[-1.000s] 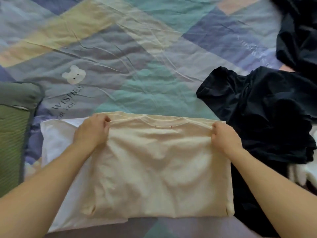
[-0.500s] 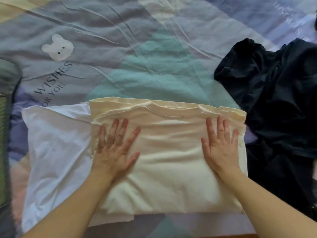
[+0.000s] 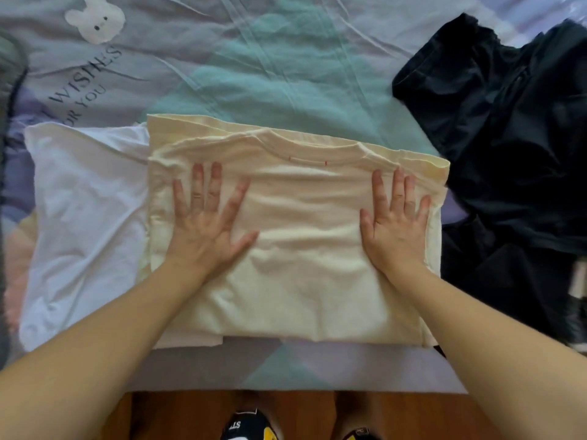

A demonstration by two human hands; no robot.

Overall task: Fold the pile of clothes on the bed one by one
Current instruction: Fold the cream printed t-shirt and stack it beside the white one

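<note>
We press left hand and right hand flat, fingers spread, holding nothing, on cream shirt to flatten fold. Shirt sits on bed, overlapping white shirt. Dark clothes wait at right, unfolded.

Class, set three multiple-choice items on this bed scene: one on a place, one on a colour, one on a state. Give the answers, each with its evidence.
1. Where does the dark clothes pile lie relative to the cream shirt?
A. to its left
B. to its right
C. underneath it

2. What colour is the garment left of the cream shirt?
A. white
B. red
C. black

3. How are the left hand and right hand placed?
A. pinching the collar
B. lifted off the bed
C. flat on the shirt, fingers spread

Answers: B, the dark heap sits at the right edge; A, it is plainly white; C, both palms rest on the cream fabric.
</note>
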